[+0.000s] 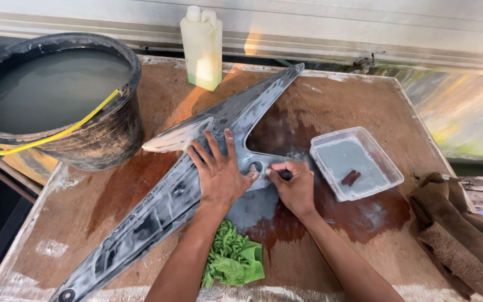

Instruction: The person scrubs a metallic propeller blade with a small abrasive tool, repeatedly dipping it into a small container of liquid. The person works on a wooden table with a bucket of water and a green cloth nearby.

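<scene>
A long grey plastic panel (157,207) with pointed arms lies wet across the wooden table (331,100). My left hand (219,170) lies flat on the middle of the panel, fingers spread. Just to its right, my right hand (293,184) presses a small dark piece, mostly hidden under the fingers, against the panel next to a round hole. A green microfibre cloth (233,260) sits under my left forearm at the table's near edge.
A black bucket (102,140) of murky water with a yellow handle stands at the left. A whitish plastic bottle (201,47) is at the back. A clear tray (389,173) of cloudy water sits right of my hands. Brown towels (457,235) lie at the right edge.
</scene>
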